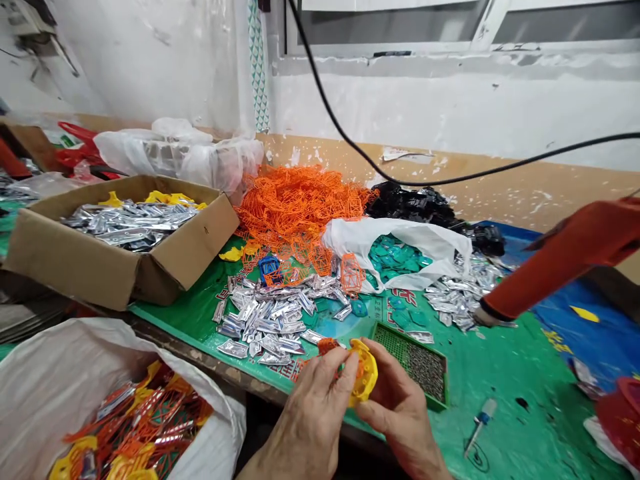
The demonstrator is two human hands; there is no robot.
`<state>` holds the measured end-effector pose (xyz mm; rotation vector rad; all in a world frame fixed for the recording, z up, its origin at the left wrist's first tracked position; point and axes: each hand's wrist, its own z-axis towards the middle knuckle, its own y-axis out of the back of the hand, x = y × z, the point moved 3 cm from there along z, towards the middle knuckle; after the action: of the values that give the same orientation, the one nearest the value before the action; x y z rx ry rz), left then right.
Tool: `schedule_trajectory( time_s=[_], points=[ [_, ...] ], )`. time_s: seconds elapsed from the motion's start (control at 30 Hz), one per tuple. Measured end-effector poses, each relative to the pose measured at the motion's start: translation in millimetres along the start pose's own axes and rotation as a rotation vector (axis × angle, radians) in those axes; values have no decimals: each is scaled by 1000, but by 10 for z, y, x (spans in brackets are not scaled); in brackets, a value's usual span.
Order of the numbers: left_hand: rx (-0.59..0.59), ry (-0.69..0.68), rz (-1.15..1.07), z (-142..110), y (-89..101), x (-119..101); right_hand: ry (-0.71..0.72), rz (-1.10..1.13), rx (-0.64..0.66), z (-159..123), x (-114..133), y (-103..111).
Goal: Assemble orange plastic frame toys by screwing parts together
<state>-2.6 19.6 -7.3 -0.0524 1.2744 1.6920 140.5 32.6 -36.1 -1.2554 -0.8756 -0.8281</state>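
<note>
Low in the middle of the view my left hand (313, 413) and my right hand (400, 413) are both closed on a yellow round plastic piece (364, 373). An orange plastic part (327, 345) sticks up at my left fingertips, against the yellow piece. Just beyond my hands lie several small silver foil packets (267, 320) on the green table cover (480, 387). A green tray of small dark parts (415, 360) sits right beside my right hand.
A cardboard box of silver packets (120, 233) stands at left. A white bag of finished orange and yellow pieces (130, 420) is at bottom left. An orange wire-frame heap (295, 200), a bag of teal parts (400, 257), and another person's orange sleeve (565, 260) lie beyond.
</note>
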Motion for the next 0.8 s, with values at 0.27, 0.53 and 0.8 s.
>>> schedule_trajectory(
  time_s=[0.27,0.53,0.8],
  points=[
    [19,-22,280,-11,-90,-28,73,-110,-26,-60,2,79],
    [-37,-86,434,23,-76,-91,129,-167,-29,-81,-27,89],
    [-30,-107,445,30,-84,-98,191,-248,-36,-100,-37,99]
  ],
)
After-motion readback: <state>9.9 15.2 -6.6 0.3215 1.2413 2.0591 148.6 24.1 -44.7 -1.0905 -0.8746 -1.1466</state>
